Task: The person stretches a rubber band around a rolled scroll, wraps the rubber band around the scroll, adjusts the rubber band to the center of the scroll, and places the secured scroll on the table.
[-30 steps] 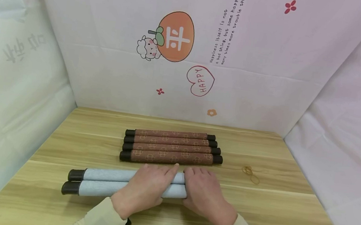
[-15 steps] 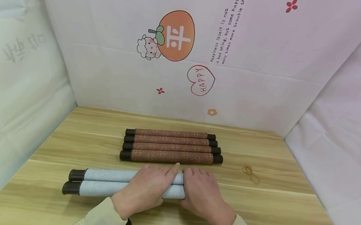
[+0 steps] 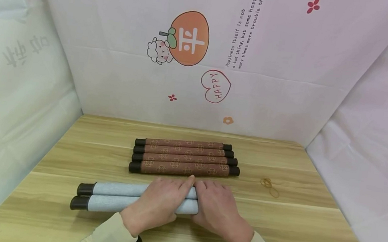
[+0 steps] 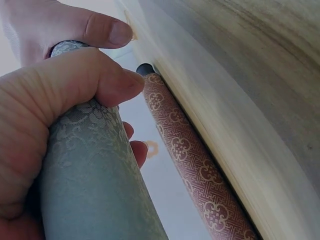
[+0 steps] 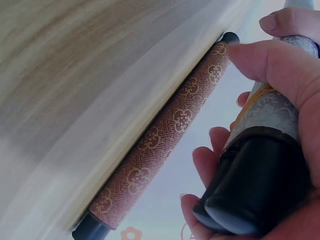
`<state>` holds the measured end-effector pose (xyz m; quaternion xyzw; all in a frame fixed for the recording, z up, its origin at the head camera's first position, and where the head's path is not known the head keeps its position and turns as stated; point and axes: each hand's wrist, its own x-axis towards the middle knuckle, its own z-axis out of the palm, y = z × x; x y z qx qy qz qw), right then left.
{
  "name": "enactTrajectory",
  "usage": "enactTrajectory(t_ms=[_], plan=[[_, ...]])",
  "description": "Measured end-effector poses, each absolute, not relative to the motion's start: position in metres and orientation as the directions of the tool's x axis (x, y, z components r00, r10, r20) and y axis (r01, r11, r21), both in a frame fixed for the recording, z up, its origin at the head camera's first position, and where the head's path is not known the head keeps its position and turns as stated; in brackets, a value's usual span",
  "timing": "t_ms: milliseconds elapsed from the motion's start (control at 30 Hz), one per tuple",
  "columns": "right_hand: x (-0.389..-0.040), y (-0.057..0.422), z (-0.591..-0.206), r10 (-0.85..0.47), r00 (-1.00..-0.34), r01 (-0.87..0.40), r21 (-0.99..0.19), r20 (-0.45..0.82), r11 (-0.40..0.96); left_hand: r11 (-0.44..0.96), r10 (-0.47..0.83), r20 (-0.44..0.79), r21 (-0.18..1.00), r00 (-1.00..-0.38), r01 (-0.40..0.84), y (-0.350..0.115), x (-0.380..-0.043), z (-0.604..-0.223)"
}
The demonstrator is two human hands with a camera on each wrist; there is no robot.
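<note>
Two pale blue-grey scrolls [image 3: 111, 203] with black end caps [image 3: 80, 202] lie side by side across both hands, over the front of the table. My left hand [image 3: 156, 201] grips them near the middle, its thumb along the patterned cloth. Close beside it, my right hand [image 3: 217, 210] wraps the right end. In the right wrist view a thin yellow rubber band [image 5: 251, 102] runs round the pair near the black caps, inside the right hand's grip. From the head view those right-hand caps are hidden by the hand.
Several brown scrolls [image 3: 184, 168] with gold flower patterns and black caps lie in a row just beyond the hands. Loose yellow rubber bands [image 3: 269, 187] rest on the wooden table [image 3: 297, 226] to the right. White printed cloth [image 3: 272, 106] stands behind and at both sides.
The blue-grey scrolls have shifted slightly right, their left ends moving with them. Both hands stay almost in place, still gripping. The brown scrolls and loose rubber bands lie as before.
</note>
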<state>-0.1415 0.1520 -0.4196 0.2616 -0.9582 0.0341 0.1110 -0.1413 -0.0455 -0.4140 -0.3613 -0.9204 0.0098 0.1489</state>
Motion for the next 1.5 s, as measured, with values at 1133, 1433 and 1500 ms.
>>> enactTrajectory(t_ms=[1133,1433,1500], plan=[[-0.157,0.182,-0.42,-0.469,-0.871,-0.481,-0.064,0.149,0.874,0.83,0.541,0.259,-0.011,-0.8,0.558,-0.111,-0.143,-0.424],[-0.155,0.193,-0.414,-0.434,-0.896,-0.444,-0.13,0.094,0.887,0.835,0.535,0.285,-0.033,-0.795,0.55,-0.115,-0.143,-0.425],[-0.156,0.195,-0.414,-0.455,-0.883,-0.466,-0.103,0.114,0.879,0.833,0.538,0.291,-0.041,-0.791,0.552,-0.115,-0.143,-0.424]])
